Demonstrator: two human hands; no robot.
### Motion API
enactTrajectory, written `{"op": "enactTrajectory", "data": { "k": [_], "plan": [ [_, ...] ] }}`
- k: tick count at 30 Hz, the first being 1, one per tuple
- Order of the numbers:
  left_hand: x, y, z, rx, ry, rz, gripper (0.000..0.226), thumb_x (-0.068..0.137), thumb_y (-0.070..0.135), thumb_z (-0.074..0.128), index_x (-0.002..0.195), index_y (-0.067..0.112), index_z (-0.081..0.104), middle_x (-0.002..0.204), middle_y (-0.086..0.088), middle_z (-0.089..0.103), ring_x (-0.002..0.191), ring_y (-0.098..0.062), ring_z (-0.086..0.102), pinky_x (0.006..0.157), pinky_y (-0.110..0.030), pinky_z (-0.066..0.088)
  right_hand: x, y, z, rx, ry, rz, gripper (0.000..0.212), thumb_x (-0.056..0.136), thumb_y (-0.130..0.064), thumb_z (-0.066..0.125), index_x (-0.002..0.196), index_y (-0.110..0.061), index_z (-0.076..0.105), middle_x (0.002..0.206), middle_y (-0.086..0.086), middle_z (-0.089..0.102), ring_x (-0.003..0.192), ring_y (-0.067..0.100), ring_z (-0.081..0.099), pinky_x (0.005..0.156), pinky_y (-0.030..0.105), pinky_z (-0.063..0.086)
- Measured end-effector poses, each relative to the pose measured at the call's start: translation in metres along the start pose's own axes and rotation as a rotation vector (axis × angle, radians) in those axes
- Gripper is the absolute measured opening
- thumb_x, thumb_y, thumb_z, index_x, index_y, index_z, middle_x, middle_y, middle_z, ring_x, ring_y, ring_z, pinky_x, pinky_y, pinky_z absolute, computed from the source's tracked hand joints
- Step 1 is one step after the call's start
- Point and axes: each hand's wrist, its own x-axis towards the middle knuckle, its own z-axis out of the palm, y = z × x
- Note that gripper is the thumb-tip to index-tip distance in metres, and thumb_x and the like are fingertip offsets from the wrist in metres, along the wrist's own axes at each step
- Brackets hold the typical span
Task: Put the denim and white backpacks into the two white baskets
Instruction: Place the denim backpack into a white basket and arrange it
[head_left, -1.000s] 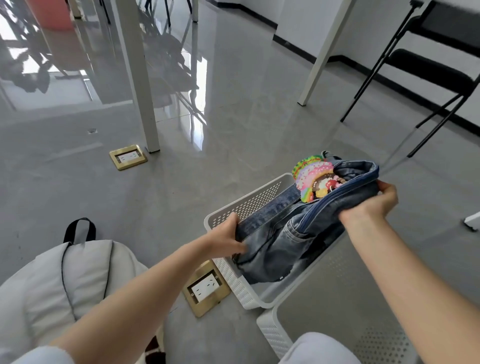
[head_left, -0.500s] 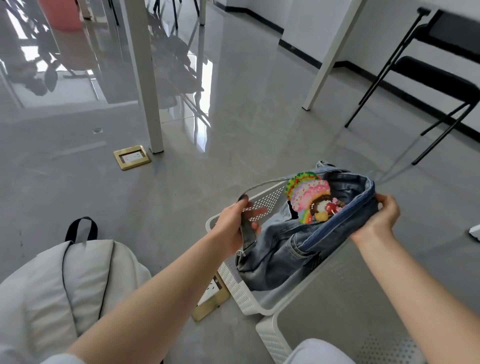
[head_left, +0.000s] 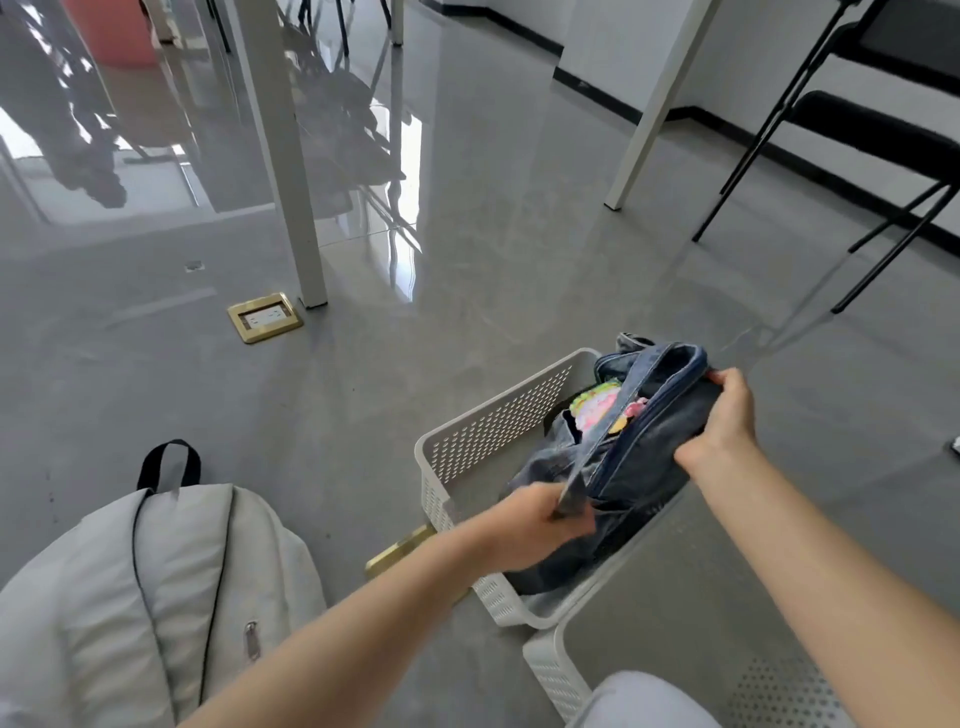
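Observation:
The denim backpack (head_left: 639, 462) lies partly inside the farther white basket (head_left: 483, 431), its top sticking out over the rim with a bright colourful patch showing. My right hand (head_left: 724, 421) grips the backpack's top edge at the right. My left hand (head_left: 535, 525) is closed on a denim strap near the basket's front. The white backpack (head_left: 140, 587) with a black loop handle lies on the floor at the lower left, untouched. The nearer white basket (head_left: 550, 670) stands just in front, with nothing visible inside it.
A brass floor socket (head_left: 265, 317) sits beside a white table leg (head_left: 291, 182); another brass socket (head_left: 400, 551) peeks out by the farther basket. A second white leg (head_left: 649, 119) and black folding chairs (head_left: 857, 130) stand at the right. Grey glossy floor all around.
My left hand pulled the denim strap toward me and lower. The backpack folded and sank deeper into the basket, half hiding the colourful patch. My right hand kept its grip.

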Motion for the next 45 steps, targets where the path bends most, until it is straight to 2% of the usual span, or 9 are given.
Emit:
{"op": "enactTrajectory", "data": {
  "k": [10,12,15,23,27,33,38,43,45],
  "plan": [
    [0.002,-0.065,-0.003,0.598,0.256,-0.206,0.026,0.089,0.013,0.054,0.114,0.013,0.047,0.114,-0.008,0.049,0.105,-0.03,0.051,0.084,-0.047,0.051,-0.004,-0.036,0.002,0.408,-0.017,-0.087,0.056,0.089,-0.019,0.029,0.06,-0.004,0.074,0.064,0.015,0.074,0.078,0.029,0.066,0.073,0.032,0.05],
    [0.004,-0.058,-0.003,0.576,0.289,-0.272,0.019,0.091,0.008,0.048,0.108,0.011,0.04,0.107,-0.011,0.053,0.095,-0.035,0.059,0.076,-0.049,0.053,-0.006,-0.04,0.006,0.451,0.007,-0.099,0.046,0.071,-0.018,0.036,0.086,0.001,0.075,0.086,0.02,0.076,0.089,0.034,0.068,0.082,0.036,0.053],
    [0.007,-0.037,0.0,0.38,0.422,-0.372,0.009,0.093,0.005,0.037,0.097,0.012,0.033,0.098,-0.014,0.058,0.085,-0.037,0.059,0.066,-0.043,0.043,0.0,-0.044,0.013,0.475,0.008,-0.117,0.076,0.057,-0.025,0.036,0.122,0.008,0.061,0.118,0.028,0.065,0.099,0.038,0.068,0.094,0.041,0.052],
    [0.005,0.018,0.01,-0.901,0.54,-0.391,0.021,0.088,0.005,0.053,0.107,0.011,0.049,0.112,-0.019,0.062,0.086,-0.032,0.072,0.061,-0.042,0.063,0.013,-0.022,0.03,0.4,0.121,-0.081,0.054,0.091,-0.029,0.028,0.116,-0.001,0.066,0.108,0.016,0.068,0.098,0.034,0.065,0.082,0.034,0.053],
    [-0.002,0.012,0.006,-0.48,0.567,-0.173,0.015,0.086,0.014,0.058,0.099,0.02,0.053,0.086,-0.002,0.063,0.078,-0.019,0.062,0.07,-0.043,0.061,0.001,0.023,0.023,0.195,0.105,-0.02,0.03,0.087,-0.026,0.042,0.077,-0.01,0.064,0.082,0.011,0.063,0.086,0.032,0.065,0.076,0.033,0.051],
    [-0.023,0.003,-0.014,-0.075,0.227,-0.163,0.057,0.082,0.006,0.052,0.134,0.028,0.042,0.131,0.004,0.054,0.095,-0.02,0.064,0.081,-0.036,0.055,-0.011,0.054,0.016,-0.079,-0.165,0.002,0.027,0.087,-0.011,0.05,0.108,0.003,0.061,0.096,0.02,0.067,0.081,0.03,0.067,0.068,0.037,0.057],
    [-0.03,-0.005,-0.049,0.367,0.451,-0.031,0.05,0.083,-0.013,0.044,0.105,0.019,0.076,0.124,0.005,0.059,0.112,-0.016,0.059,0.102,-0.032,0.048,-0.034,0.069,0.003,-0.483,-0.336,-0.054,0.019,0.086,-0.016,0.061,0.104,-0.018,0.058,0.104,0.011,0.07,0.088,0.023,0.069,0.08,0.043,0.058],
    [-0.021,0.016,-0.075,-0.426,0.555,-0.263,0.021,0.1,0.018,0.044,0.112,0.012,0.059,0.111,-0.01,0.067,0.089,-0.025,0.068,0.081,-0.042,0.06,-0.066,0.076,0.0,-0.814,-0.57,-0.155,0.041,0.093,-0.022,0.058,0.128,-0.035,0.041,0.107,-0.014,0.058,0.097,0.001,0.058,0.074,0.013,0.051],
    [-0.013,0.022,-0.086,-0.616,0.453,-0.428,0.044,0.099,0.046,0.037,0.11,0.009,0.058,0.102,-0.012,0.069,0.083,-0.03,0.069,0.073,-0.041,0.059,-0.075,0.08,-0.003,-0.896,-0.674,-0.162,0.042,0.094,-0.02,0.056,0.129,-0.037,0.039,0.106,-0.022,0.053,0.095,-0.008,0.053,0.068,0.004,0.046]
  ]
}}
